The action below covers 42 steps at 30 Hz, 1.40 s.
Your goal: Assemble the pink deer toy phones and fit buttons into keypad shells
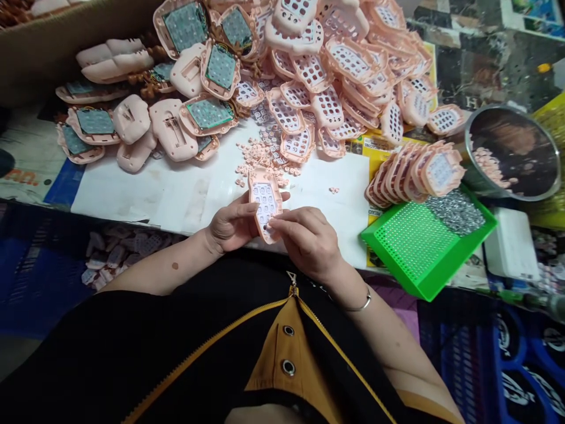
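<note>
My left hand (232,222) is closed round a pink plastic keypad shell (265,202) and holds it upright over the white sheet (150,191) at the near table edge. My right hand (306,238) pinches at the lower part of the same shell, fingertips pressed together against its grid of holes. Whether a small piece sits between those fingertips is too small to tell. Just beyond the shell lies a scatter of tiny pink button pieces (260,156).
A big heap of pink shells (335,65) fills the far table; shells with green circuit boards (207,112) lie left. A row of stacked shells (415,171) leans on a green tray (419,247) holding small metal screws (457,211). A metal bowl (512,153) stands right.
</note>
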Available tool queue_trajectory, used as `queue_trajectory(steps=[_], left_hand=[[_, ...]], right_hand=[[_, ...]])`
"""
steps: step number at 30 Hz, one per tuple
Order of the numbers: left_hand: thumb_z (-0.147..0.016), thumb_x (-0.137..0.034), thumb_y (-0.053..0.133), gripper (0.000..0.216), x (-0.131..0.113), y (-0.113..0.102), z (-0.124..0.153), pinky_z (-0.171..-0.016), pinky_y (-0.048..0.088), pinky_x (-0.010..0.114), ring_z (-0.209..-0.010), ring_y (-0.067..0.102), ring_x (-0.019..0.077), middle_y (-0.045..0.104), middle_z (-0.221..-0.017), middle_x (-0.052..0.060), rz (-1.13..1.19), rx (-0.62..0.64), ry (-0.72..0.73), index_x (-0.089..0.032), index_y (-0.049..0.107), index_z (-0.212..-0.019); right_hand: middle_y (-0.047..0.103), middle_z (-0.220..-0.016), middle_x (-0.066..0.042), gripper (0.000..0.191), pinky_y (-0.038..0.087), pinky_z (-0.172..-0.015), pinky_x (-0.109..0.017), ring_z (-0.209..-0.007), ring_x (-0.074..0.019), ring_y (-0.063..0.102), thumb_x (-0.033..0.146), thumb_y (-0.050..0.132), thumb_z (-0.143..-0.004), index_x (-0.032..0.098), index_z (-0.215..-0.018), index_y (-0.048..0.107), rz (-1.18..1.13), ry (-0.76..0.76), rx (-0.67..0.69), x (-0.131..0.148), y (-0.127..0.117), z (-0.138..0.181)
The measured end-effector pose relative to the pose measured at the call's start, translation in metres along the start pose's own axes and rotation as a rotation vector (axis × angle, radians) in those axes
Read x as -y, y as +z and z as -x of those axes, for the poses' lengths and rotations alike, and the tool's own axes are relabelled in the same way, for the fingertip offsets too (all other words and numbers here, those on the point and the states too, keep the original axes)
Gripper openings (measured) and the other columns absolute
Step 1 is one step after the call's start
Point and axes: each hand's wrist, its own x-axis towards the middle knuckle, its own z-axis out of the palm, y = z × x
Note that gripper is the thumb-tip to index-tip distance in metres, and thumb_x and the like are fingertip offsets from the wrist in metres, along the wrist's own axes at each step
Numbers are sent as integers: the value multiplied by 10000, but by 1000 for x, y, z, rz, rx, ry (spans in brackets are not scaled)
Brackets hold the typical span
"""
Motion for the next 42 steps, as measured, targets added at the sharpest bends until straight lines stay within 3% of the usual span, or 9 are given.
queue_trajectory(steps=[8, 12, 16, 20, 24, 30, 34, 39, 42], left_hand=[[-647, -399, 833, 698, 1, -3, 3, -956, 544, 478, -1287, 608, 407, 572, -1505, 132, -48, -67, 32, -213, 635, -1290], [-650, -386, 843, 667, 2, -2, 6, -922, 552, 430, -1254, 633, 376, 605, -1466, 124, -96, -52, 75, -215, 658, -1268], [-631, -400, 847, 656, 1, 0, 8, -1008, 517, 471, -1250, 634, 373, 627, -1435, 125, -100, -29, 102, -213, 676, -1236], [-629, -419, 839, 662, 0, 0, 9, -1070, 478, 504, -1314, 589, 382, 571, -1507, 108, -108, -65, 140, -244, 664, -1243], [-598, -460, 867, 783, 0, 1, 8, -1052, 491, 524, -1335, 568, 409, 533, -1542, 108, -85, -41, 134, -273, 627, -1319], [-666, -467, 879, 691, -5, 12, -3, -1027, 519, 454, -1297, 591, 346, 564, -1494, 89, -131, -28, 115, -279, 638, -1286], [-721, -519, 846, 686, -12, 21, -8, -984, 540, 451, -1211, 626, 283, 560, -1475, 87, -203, -5, 63, -322, 598, -1330], [-805, -490, 770, 572, -21, 21, -10, -929, 538, 431, -1066, 663, 255, 652, -1317, 139, -650, 5, 42, -231, 636, -1297], [-820, -428, 742, 463, -30, 23, -21, -1068, 445, 478, -1183, 622, 312, 684, -1279, 144, -1151, 218, 221, -199, 700, -1221]], right_hand=[[752, -909, -74, 298, 537, -703, -337, -793, -189, 672, 86, 554, -942, 213, -1202, 625, -8, 39, 40, 14, 0, 4], [741, -959, -109, 327, 548, -752, -368, -861, -218, 671, 101, 537, -945, 193, -1249, 613, 53, 70, 57, 22, 0, 6], [745, -1085, -135, 338, 555, -845, -419, -990, -245, 675, 182, 548, -972, 204, -1305, 605, 31, 93, 67, 25, -1, 11], [745, -1226, -161, 477, 531, -964, -465, -1125, -285, 674, 357, 584, -980, 175, -1419, 545, 26, 43, 151, 25, -4, 17], [756, -1241, -136, 526, 520, -1009, -443, -1167, -269, 689, 348, 668, -941, 201, -1429, 535, 69, 40, 97, 24, -4, 19], [793, -1171, -49, 356, 519, -978, -436, -1040, -210, 739, 176, 599, -961, 305, -1290, 641, 92, 93, 9, 4, -4, 13], [803, -1041, -81, 222, 453, -1041, -533, -1034, -258, 718, 266, 540, -992, 261, -1133, 712, 425, 366, -26, -32, -27, 2], [686, -693, -117, 329, 417, -995, -642, -970, -325, 637, 206, 444, -971, 218, -765, 701, 666, 517, 106, -79, -48, 2], [618, -602, -124, 325, 412, -958, -686, -929, -343, 601, 83, 459, -867, 208, -629, 642, 649, 514, 196, -95, -44, 9]])
